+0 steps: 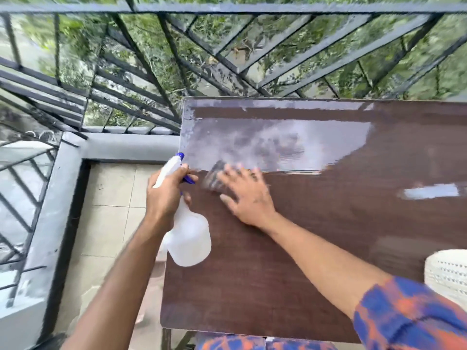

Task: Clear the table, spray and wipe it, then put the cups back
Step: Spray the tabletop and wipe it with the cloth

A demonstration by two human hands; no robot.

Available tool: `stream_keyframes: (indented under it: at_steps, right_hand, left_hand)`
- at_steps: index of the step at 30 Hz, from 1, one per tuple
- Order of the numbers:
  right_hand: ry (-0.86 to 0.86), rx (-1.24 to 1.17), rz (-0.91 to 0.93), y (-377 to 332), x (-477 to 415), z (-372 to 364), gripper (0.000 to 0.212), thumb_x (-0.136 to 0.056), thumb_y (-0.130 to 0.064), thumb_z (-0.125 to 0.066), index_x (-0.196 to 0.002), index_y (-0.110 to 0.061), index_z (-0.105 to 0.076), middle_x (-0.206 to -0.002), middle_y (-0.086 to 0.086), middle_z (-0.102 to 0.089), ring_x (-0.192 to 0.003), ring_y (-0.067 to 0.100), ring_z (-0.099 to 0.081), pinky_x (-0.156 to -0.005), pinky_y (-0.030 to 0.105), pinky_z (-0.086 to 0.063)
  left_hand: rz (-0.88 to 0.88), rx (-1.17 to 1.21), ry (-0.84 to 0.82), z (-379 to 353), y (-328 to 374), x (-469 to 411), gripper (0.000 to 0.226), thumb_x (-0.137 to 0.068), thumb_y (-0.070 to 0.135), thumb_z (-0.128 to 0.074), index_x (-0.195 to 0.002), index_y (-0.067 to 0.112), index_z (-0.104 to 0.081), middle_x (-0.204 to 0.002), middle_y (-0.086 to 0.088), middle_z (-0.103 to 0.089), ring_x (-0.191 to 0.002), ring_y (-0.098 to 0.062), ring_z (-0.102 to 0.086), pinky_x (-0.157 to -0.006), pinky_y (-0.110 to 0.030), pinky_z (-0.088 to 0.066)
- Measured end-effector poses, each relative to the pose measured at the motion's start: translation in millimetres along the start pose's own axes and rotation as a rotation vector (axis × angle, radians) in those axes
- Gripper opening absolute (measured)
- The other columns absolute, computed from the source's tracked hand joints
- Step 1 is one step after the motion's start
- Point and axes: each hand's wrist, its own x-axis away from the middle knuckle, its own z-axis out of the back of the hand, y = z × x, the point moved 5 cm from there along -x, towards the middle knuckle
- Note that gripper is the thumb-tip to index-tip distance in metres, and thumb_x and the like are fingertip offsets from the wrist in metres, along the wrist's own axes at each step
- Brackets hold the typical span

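Wiping step. Spread fingers (232,179) of the right hand (246,195) press a blurred grey cloth (214,176) flat on the brown table (278,274). The left hand (164,195) grips the spray bottle (189,238) at the table's left edge. Next move, as judged: strokes across the far wet sheen (252,142). No cups in view.

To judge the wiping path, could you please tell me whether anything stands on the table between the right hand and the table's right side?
Nothing visible does. The right hand presses a cloth on the table, whose top to its right shows only sheen. A white perforated object sits at the near right edge, off that path.
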Motion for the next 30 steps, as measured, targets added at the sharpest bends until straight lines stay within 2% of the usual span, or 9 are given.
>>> stream_keyframes:
  at_steps: [3, 5, 7, 10, 14, 16, 24, 26, 30]
  right_hand:
    - [-0.179, 0.041, 0.424, -59.9, -28.8, -30.5, 0.058, -0.097, -0.055, -0.048, -0.151, -0.037, -0.041, -0.161, -0.008, -0.035, -0.15, 0.021, -0.031, -0.121, 0.055, -0.017]
    - [-0.212, 0.039, 0.485, -59.9, -68.5, -32.8, 0.057, -0.098, -0.055, -0.045, -0.151, -0.037, -0.041, -0.161, -0.008, -0.036, -0.148, 0.02, -0.033, -0.121, 0.052, -0.019]
    - [-0.211, 0.037, 0.459, -48.9, -117.3, -26.6, 0.059, -0.097, -0.055, -0.043, -0.152, -0.035, -0.041, -0.16, -0.005, -0.037, -0.147, 0.021, -0.035, -0.119, 0.051, -0.019]
    - [-0.176, 0.027, 0.266, -26.0, -192.6, -12.3, 0.062, -0.098, -0.053, -0.043, -0.155, -0.033, -0.034, -0.163, -0.005, -0.031, -0.15, 0.022, -0.028, -0.121, 0.052, -0.014]
    - [-0.135, -0.038, 0.01, -5.8, -256.4, 3.8, 0.063, -0.099, -0.052, -0.045, -0.157, -0.033, -0.028, -0.166, -0.005, -0.023, -0.153, 0.02, -0.02, -0.125, 0.051, -0.006]
    - [-0.111, -0.05, -0.062, -6.9, -263.1, 4.3, 0.062, -0.1, -0.051, -0.044, -0.157, -0.033, -0.028, -0.166, -0.005, -0.024, -0.153, 0.02, -0.02, -0.125, 0.05, -0.006]
    - [0.05, -0.031, -0.279, 36.1, -215.3, 17.3, 0.062, -0.101, -0.05, -0.041, -0.158, -0.029, -0.028, -0.165, -0.002, -0.027, -0.153, 0.021, -0.021, -0.125, 0.05, -0.007]
    - [0.133, -0.025, -0.445, 89.3, -187.1, 32.9, 0.062, -0.101, -0.051, -0.039, -0.157, -0.029, -0.028, -0.165, -0.001, -0.026, -0.153, 0.022, -0.021, -0.124, 0.052, -0.005]
    - [0.283, -0.014, -0.926, 214.4, -96.0, 74.8, 0.062, -0.102, -0.047, -0.037, -0.159, -0.027, -0.024, -0.167, -0.003, -0.019, -0.154, 0.021, -0.016, -0.125, 0.051, -0.007]
  left_hand:
    - [0.011, 0.043, 0.041, 25.1, 0.0, -20.5, 0.037, -0.089, 0.023, -0.067, -0.124, 0.009, -0.069, -0.091, -0.019, -0.073, -0.071, -0.025, -0.062, -0.071, -0.04, -0.048]
    - [0.027, 0.064, 0.056, 37.3, -0.1, -31.6, 0.035, -0.087, 0.023, -0.067, -0.12, 0.01, -0.07, -0.092, -0.019, -0.073, -0.065, -0.027, -0.06, -0.072, -0.041, -0.046]
    - [0.034, 0.051, 0.046, 45.3, 2.9, -42.7, 0.022, -0.092, 0.019, -0.064, -0.113, 0.013, -0.07, -0.083, -0.014, -0.07, -0.045, -0.022, -0.048, -0.059, -0.034, -0.042]
    - [0.033, 0.034, -0.011, 49.8, 8.6, -59.5, 0.017, -0.094, 0.018, -0.061, -0.107, 0.012, -0.07, -0.08, -0.01, -0.07, -0.039, -0.022, -0.038, -0.051, -0.028, -0.035]
    - [0.036, 0.009, -0.052, 48.7, 20.0, -79.4, 0.017, -0.085, 0.024, -0.063, -0.093, 0.029, -0.077, -0.091, -0.008, -0.074, -0.039, -0.023, -0.04, -0.051, -0.026, -0.035]
    - [0.035, 0.015, -0.052, 46.8, 24.0, -91.0, 0.013, -0.091, 0.021, -0.061, -0.097, 0.019, -0.073, -0.083, -0.01, -0.073, -0.037, -0.022, -0.039, -0.049, -0.025, -0.034]
    - [-0.011, -0.024, -0.122, 14.2, 39.1, -116.7, 0.028, -0.094, 0.017, -0.06, -0.068, 0.009, -0.065, -0.077, -0.015, -0.07, -0.04, -0.024, -0.041, -0.047, -0.026, -0.036]
    - [-0.02, -0.021, -0.149, 0.7, 42.8, -116.2, 0.032, -0.095, 0.014, -0.059, -0.064, 0.01, -0.064, -0.076, -0.015, -0.069, -0.039, -0.021, -0.042, -0.044, -0.025, -0.037]
    - [-0.041, -0.013, -0.192, -25.8, 46.5, -112.0, 0.019, -0.098, 0.013, -0.058, -0.08, 0.01, -0.065, -0.069, -0.006, -0.068, -0.049, -0.019, -0.053, -0.04, -0.024, -0.037]
